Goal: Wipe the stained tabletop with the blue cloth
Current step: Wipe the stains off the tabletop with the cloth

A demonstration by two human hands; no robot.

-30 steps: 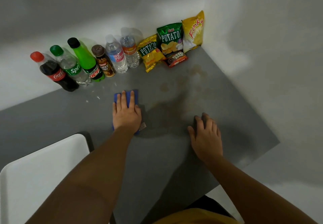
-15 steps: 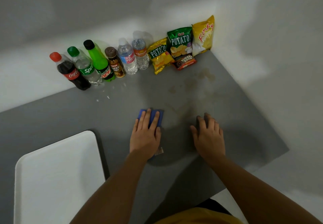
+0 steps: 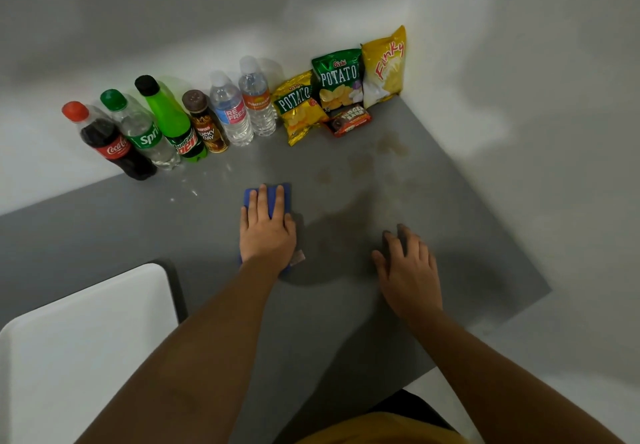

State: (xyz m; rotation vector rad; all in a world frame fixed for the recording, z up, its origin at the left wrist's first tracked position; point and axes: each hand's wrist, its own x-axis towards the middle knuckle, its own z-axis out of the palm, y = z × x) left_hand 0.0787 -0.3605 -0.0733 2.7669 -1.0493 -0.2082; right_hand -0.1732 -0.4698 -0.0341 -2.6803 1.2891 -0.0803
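My left hand [image 3: 266, 235] lies flat on the folded blue cloth [image 3: 269, 194] and presses it onto the grey tabletop [image 3: 467, 235]. The cloth's far edge shows past my fingertips, and a small tag sticks out by my wrist. Faint brown stains [image 3: 391, 143] mark the table to the right of the cloth and toward the far right corner, with a smaller stain [image 3: 323, 176] closer to the cloth. My right hand [image 3: 408, 267] rests palm down on the table with fingers spread, holding nothing.
Several drink bottles [image 3: 173, 124] stand along the back wall. Snack bags [image 3: 339, 79] and a fudge bar [image 3: 349, 120] fill the far right corner. A white tray [image 3: 86, 339] sits at the near left. The table's right edge runs diagonally past my right hand.
My left hand drew the cloth back toward me, then pushed it away again toward the bottles. My right hand stayed in place. The view shifted slightly.
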